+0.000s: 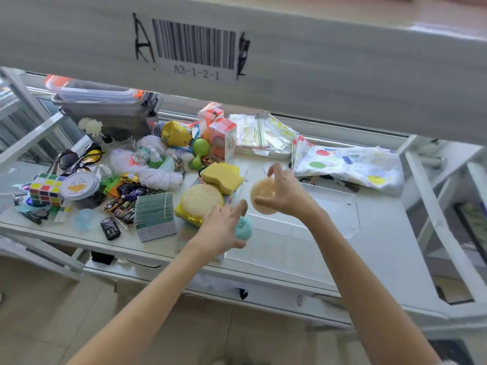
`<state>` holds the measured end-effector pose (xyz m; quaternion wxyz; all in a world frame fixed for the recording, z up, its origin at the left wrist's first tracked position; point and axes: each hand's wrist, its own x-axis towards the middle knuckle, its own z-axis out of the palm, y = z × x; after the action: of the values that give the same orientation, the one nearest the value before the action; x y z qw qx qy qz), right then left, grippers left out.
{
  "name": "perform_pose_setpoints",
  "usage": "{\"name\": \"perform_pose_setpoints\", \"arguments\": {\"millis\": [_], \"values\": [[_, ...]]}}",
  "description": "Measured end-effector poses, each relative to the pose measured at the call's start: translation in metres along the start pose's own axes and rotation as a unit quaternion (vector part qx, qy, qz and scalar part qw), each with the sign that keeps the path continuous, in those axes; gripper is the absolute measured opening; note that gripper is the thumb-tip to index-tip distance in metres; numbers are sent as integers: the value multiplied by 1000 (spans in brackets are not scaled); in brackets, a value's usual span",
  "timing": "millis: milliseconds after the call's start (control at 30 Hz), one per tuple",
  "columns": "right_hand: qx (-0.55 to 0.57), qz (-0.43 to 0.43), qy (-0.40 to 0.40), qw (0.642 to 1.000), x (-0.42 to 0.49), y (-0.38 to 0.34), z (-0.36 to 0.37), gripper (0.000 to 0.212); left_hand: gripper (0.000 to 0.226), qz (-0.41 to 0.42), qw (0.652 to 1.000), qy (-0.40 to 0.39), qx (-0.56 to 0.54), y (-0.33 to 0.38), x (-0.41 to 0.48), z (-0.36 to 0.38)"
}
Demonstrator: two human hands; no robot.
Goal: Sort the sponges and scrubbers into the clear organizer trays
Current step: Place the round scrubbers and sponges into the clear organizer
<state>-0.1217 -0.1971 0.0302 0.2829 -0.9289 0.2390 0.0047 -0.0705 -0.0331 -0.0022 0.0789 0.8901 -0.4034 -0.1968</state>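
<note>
My right hand (286, 194) grips a round beige sponge (262, 197) and holds it above the far end of the clear organizer tray (295, 233). Lower down, at the tray's left wall, my left hand (224, 227) holds a small teal scrubber (243, 229). Just left of the tray lie a round yellow mesh scrubber (201, 200) and, behind it, a yellow shaped sponge (222, 176). A second clear tray (340, 204) stands to the right of the first.
The shelf's left half is crowded: a stack of green cards (155, 216), toy cars, white yarn (155, 177), puzzle cubes (46, 191), a round tin. Boxes and zip bags sit at the back, a spotted cloth (350, 164) at the right. An upper shelf beam (237, 48) hangs close overhead.
</note>
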Motion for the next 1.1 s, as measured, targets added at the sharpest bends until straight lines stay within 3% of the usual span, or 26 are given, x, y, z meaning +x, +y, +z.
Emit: {"name": "perform_pose_setpoints", "arguments": {"millis": [200,433,533,700,767,900,1100], "values": [[-2,103,-11,995,-57,49,26,60,46,-13,992,25,124,19,11,34],[48,144,87,985,-66,61,70,10,34,37,964,74,254,18,19,59],[67,132,103,984,-71,60,79,5,20,39,971,51,230,19,16,69],[32,109,102,988,-75,59,85,11,66,46,979,67,187,30,18,75],[-28,108,80,990,-74,58,84,17,72,53,987,69,133,35,19,79],[-108,91,73,987,-71,52,78,22,62,74,993,81,48,39,22,87],[-66,23,85,994,-50,12,67,22,27,101,978,133,-124,20,20,69]]}}
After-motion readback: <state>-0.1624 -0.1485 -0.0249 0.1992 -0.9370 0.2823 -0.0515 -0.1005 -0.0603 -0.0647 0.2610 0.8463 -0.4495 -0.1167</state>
